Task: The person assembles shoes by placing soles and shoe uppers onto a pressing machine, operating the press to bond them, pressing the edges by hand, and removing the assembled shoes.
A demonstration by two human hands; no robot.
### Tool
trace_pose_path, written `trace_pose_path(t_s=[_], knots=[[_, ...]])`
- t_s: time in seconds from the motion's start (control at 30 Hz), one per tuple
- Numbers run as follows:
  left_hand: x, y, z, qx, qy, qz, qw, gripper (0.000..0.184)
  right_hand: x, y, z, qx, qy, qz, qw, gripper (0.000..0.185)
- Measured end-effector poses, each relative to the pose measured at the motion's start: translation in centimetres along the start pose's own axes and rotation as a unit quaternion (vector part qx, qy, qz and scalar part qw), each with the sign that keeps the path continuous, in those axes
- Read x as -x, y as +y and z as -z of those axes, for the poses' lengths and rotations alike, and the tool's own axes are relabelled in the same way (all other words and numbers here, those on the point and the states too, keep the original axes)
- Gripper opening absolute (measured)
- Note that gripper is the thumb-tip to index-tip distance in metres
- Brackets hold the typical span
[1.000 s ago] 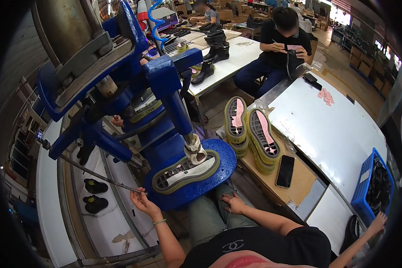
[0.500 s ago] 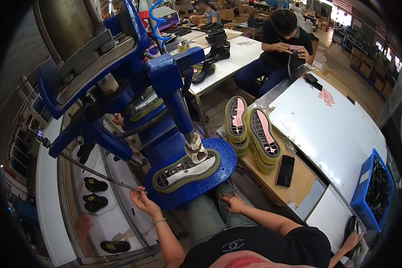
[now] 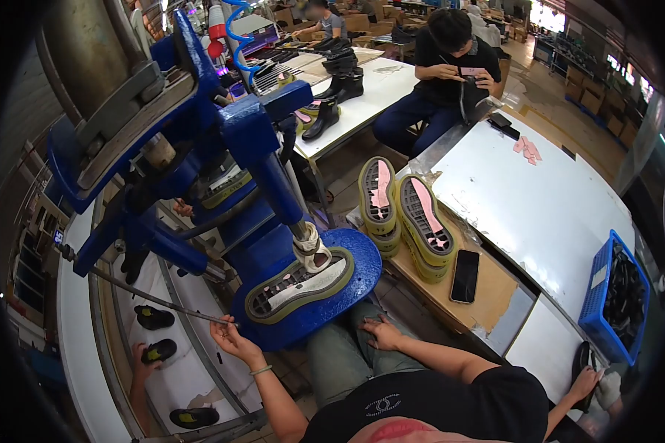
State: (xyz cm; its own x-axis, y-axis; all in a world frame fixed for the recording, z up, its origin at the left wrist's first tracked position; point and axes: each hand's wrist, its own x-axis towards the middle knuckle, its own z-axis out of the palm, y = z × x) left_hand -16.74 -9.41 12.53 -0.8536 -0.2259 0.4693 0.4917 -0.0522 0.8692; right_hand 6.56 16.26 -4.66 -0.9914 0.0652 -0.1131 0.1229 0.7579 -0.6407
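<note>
My left hand [image 3: 233, 340] has its fingers closed round the end of a long thin metal lever [image 3: 155, 297] that runs down from the blue press [image 3: 255, 144]. My right hand [image 3: 380, 332] lies on my thigh, fingers spread, holding nothing. In front of me a green-rimmed sole [image 3: 299, 286] with a white strip along it rests on the blue oval plate [image 3: 362, 277] of the press. A metal post with a whitish wrapped end [image 3: 312, 251] stands over that sole.
Stacked green soles [image 3: 425, 221] with pink pieces and a black phone [image 3: 464, 277] are on a brown board to the right. Farther right is a blue basket [image 3: 598, 284]. A seated person [image 3: 454, 59] works behind the white table. Another person's hand [image 3: 142, 362] touches a black shoe at left.
The whole view has shifted a little. At left, another person's hand and one more black shoe have appeared. At lower right, another person's hand has moved down to a black item. My hands stay put.
</note>
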Motion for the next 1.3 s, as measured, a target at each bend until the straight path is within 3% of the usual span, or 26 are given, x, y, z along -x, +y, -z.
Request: trace_pose_path(t_s=[0.93, 1.03, 1.1, 1.13, 1.2, 1.23, 1.3], knots=[[-0.1, -0.8, 0.4, 0.008, -0.007, -0.01, 1.0, 0.031, 0.1, -0.3, 0.0, 0.005, -0.005, 0.001, 1.0, 0.063], [-0.1, -0.9, 0.4, 0.012, -0.011, -0.011, 1.0, 0.031, 0.4, -1.3, 0.6, 0.039, -0.02, 0.005, 0.999, 0.06], [-0.1, -0.8, 0.4, -0.003, 0.002, -0.002, 1.0, 0.031, 1.5, -3.6, 2.5, 0.052, -0.121, -0.004, 0.991, 0.054], [-0.2, -0.8, 0.4, -0.002, -0.003, -0.001, 1.0, 0.031, 2.2, -4.3, 3.7, 0.049, -0.119, -0.008, 0.992, 0.054], [-0.1, -0.7, 0.4, -0.017, -0.006, -0.021, 1.0, 0.031, 3.7, -5.2, 6.7, -0.185, -0.198, 0.056, 0.961, 0.042], [-0.1, -0.6, 0.3, -0.017, -0.011, -0.019, 1.0, 0.031, 4.4, -5.9, 9.0, -0.188, -0.195, 0.052, 0.961, 0.042], [0.0, -0.5, 0.2, -0.017, -0.005, -0.021, 1.0, 0.03, 5.5, -6.9, 15.0, -0.309, -0.254, 0.098, 0.911, 0.037]])
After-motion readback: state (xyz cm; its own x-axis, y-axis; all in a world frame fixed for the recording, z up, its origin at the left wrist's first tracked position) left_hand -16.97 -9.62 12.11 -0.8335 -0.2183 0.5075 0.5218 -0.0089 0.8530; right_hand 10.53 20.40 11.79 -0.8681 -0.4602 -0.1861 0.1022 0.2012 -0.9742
